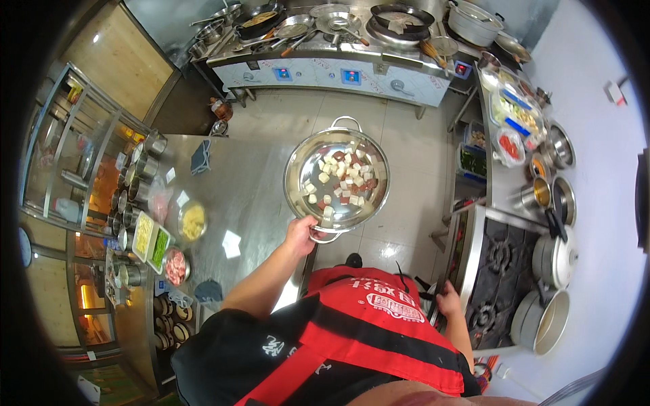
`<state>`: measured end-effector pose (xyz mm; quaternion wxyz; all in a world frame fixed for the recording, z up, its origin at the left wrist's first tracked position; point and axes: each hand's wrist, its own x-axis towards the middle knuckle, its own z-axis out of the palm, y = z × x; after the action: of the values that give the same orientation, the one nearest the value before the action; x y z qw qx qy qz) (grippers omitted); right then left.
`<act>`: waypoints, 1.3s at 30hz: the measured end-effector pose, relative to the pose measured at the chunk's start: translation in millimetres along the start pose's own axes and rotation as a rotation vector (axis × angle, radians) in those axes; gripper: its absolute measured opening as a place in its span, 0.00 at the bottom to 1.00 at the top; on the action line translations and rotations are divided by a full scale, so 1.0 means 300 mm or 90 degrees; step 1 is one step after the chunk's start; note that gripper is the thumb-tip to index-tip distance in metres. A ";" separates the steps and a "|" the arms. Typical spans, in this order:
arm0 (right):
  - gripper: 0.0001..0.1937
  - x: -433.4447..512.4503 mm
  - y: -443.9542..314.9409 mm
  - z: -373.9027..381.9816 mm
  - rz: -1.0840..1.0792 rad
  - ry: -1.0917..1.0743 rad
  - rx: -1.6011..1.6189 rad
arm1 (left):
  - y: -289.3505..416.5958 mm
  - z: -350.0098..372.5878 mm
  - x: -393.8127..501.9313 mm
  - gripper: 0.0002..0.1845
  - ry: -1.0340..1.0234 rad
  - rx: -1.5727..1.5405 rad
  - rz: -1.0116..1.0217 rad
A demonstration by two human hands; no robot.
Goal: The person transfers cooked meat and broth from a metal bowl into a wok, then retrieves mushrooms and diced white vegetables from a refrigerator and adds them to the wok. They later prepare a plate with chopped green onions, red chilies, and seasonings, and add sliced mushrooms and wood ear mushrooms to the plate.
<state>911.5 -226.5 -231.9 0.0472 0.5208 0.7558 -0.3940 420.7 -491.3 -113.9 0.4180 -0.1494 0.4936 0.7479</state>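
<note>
My left hand [301, 236] grips the near loop handle of a wide stainless steel two-handled pan [294, 203], held out before me at the edge of the steel worktable. Inside the pan lie loose white cubes [324, 177], likely tofu, mixed with dark red-brown cubes [373, 183]. At my right side, low by the gas stove's front, is my right hand [448, 300]; its fingers are curled near the stove's edge, and whether they hold something there cannot be made out.
On the left, the steel worktable [254, 177] bears a bowl of yellow pieces [192, 221], a bowl of raw meat [176, 266], trays and steel pots. Ahead stands a wok range [330, 76]. To the right are a gas stove [500, 284] and a counter with food containers [515, 114].
</note>
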 end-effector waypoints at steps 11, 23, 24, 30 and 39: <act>0.07 1.189 -0.469 -0.338 0.064 -0.261 0.383 | 0.536 0.430 0.745 0.08 0.083 -0.076 0.089; 0.33 2.568 -2.487 -0.155 -0.408 -0.134 0.008 | 1.080 0.702 1.224 0.04 0.318 -0.167 0.161; 0.35 2.677 -2.548 -0.090 -0.389 -0.106 0.030 | 1.123 0.710 1.315 0.04 0.322 -0.152 0.160; 0.11 2.798 -2.969 -0.040 0.138 -0.697 0.682 | 1.388 0.723 1.694 0.06 0.307 -0.160 0.143; 0.26 3.040 -3.499 -0.251 -0.543 -0.038 -0.161 | 1.732 0.887 1.981 0.11 0.328 -0.100 0.161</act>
<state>-341.6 351.9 -46.1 -0.0341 0.1409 0.9437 -0.2975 -290.5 -62.6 -48.6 0.1693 -0.3035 0.5386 0.7675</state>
